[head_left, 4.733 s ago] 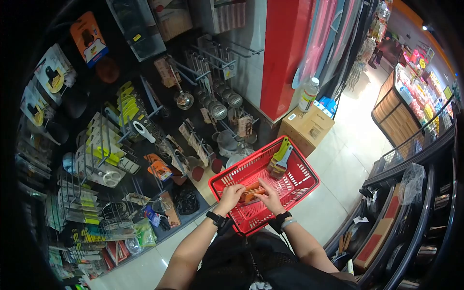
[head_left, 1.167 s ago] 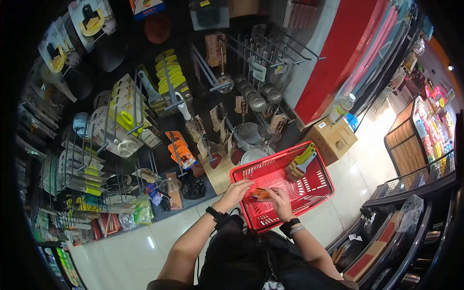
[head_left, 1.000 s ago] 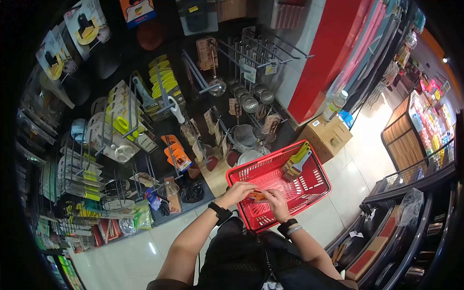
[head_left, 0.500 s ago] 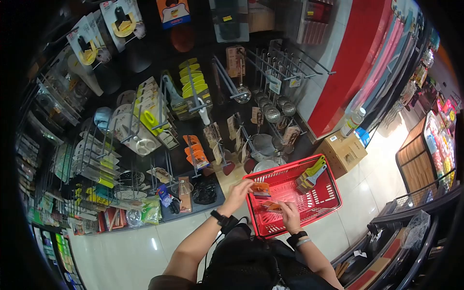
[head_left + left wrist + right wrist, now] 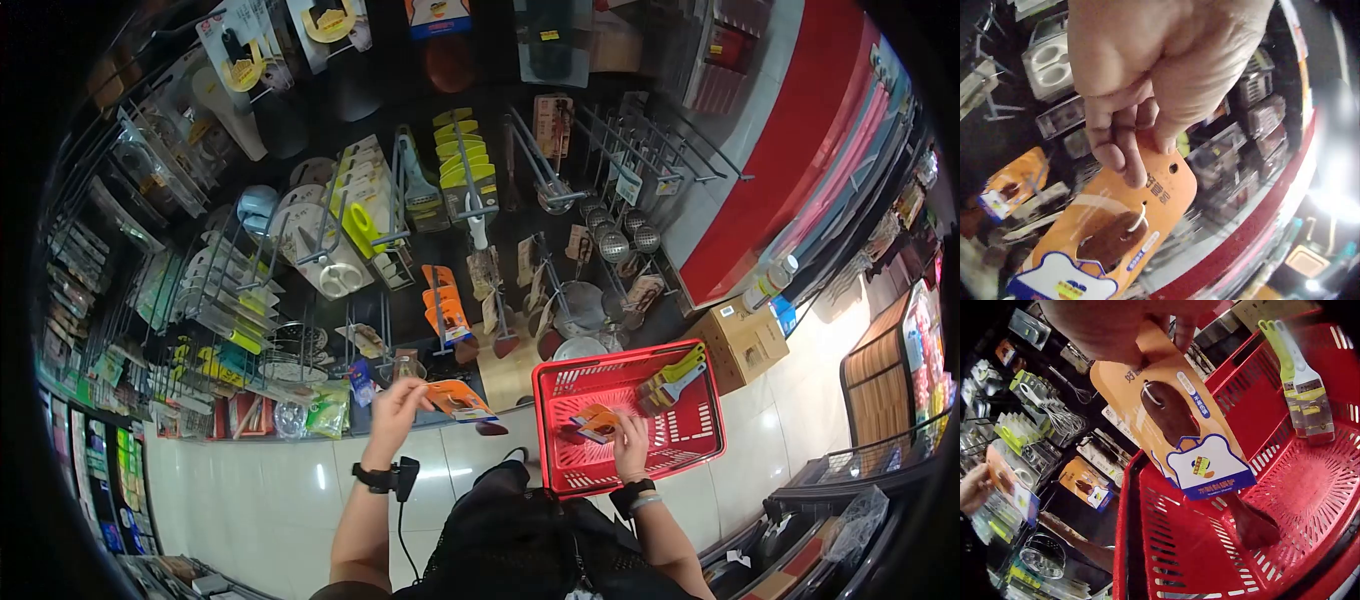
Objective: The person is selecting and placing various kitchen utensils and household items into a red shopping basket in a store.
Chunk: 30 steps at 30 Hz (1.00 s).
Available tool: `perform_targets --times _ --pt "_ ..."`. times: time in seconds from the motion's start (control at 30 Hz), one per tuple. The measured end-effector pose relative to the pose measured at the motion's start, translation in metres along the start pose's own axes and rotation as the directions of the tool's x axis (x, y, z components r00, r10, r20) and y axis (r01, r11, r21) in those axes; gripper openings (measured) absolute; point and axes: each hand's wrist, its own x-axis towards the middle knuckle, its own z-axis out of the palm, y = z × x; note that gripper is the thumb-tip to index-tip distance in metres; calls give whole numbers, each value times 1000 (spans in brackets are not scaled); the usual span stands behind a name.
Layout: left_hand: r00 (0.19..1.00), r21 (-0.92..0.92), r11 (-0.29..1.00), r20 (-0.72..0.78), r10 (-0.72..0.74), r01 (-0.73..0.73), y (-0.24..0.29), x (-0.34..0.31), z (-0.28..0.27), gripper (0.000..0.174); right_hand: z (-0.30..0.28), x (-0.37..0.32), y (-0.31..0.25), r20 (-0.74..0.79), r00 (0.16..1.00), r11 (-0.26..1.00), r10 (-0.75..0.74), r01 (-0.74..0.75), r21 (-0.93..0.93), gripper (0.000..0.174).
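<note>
My left hand (image 5: 398,405) is out to the left of the red basket, pinching the top of an orange card (image 5: 1166,178) between thumb and fingers. A brown spatula (image 5: 1116,234) is tied to that card with a white loop. Over the basket (image 5: 545,440), my right hand (image 5: 631,445) grips a matching orange card (image 5: 1119,394). Its brown spatula (image 5: 1175,419) hangs downward, with the flared end (image 5: 1254,525) low inside the basket. A further layer edged in blue shows behind this card. In the basket's far right corner stand green and pale-blue handled brushes (image 5: 1307,394), packed together.
Hooks with hanging kitchen tools fill the dark wall, including more orange-carded spatulas (image 5: 440,300), whisks (image 5: 1060,419) and slotted ladles (image 5: 612,240). A cardboard box (image 5: 740,345) with a bottle (image 5: 772,280) on it stands behind the basket. Black shelving (image 5: 840,500) is at right.
Both hands were together over the basket with the orange cards. They have parted: the left has carried one carded spatula left, out of the basket; the right keeps its own over it.
</note>
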Motion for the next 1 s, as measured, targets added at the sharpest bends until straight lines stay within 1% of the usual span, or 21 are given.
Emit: perform_targets --times 0.07,0.1,0.17,0.2,0.23,0.27,0.33,0.4,0.43,0.47,0.53,0.6,0.67,0.8,0.87,0.93,1.0 --pt "999 77 996 -19 -35 36 -48 8 15 13 0 1 -3 5 1000 1000 7 -7 3 29" --pt "999 75 997 -19 -35 36 -66 13 19 13 0 1 -4 8 1000 1000 17 -17 6 28" --pt "992 45 994 -91 -91 95 -96 25 26 14 1 -2 -3 15 1000 1000 26 -26 7 28" --pt "992 40 995 -87 -91 95 -109 33 27 14 2 -2 -2 22 999 999 36 -36 12 28" --pt "990 92 991 -108 -90 100 -122 43 27 14 2 -3 -1 22 999 999 38 -38 6 28" --pt "988 143 984 -127 -88 106 -125 51 27 14 1 -3 -1 21 1000 1000 23 -23 -7 28" --pt "989 129 986 -112 -94 108 -132 68 28 13 0 -5 0 23 1000 1000 13 -13 -28 28" --pt "987 228 969 -151 -60 94 -125 82 29 11 1 -7 -1 3 1000 1000 22 -22 14 33" --pt "984 199 975 -167 -65 98 -120 87 31 15 1 -8 -1 3 1000 1000 28 -28 11 33" --pt "985 199 975 -161 -67 99 -126 91 32 15 2 -9 -1 6 1000 1000 31 -31 6 33" --pt "993 156 987 -115 -21 39 -138 101 32 14 3 -11 -1 6 999 999 39 -39 0 33" --pt "994 157 987 -110 -18 35 -134 100 31 15 3 -11 -2 5 999 999 45 -45 -9 33" --pt "991 247 964 -116 -71 98 -133 99 29 16 3 -11 -3 2 999 999 46 -46 -1 33" --pt "989 261 960 -133 -63 97 -134 100 27 17 4 -7 -5 19 999 999 45 -45 -9 32" --pt "987 206 977 -157 -26 59 -127 102 28 18 4 -4 -8 13 999 999 53 -53 10 31" --pt "989 187 980 -146 -34 62 -119 105 28 17 4 -4 -8 10 998 998 62 -62 25 31" --pt "989 167 983 -138 -46 69 -127 109 27 15 4 -4 -7 15 998 998 62 -62 12 31"
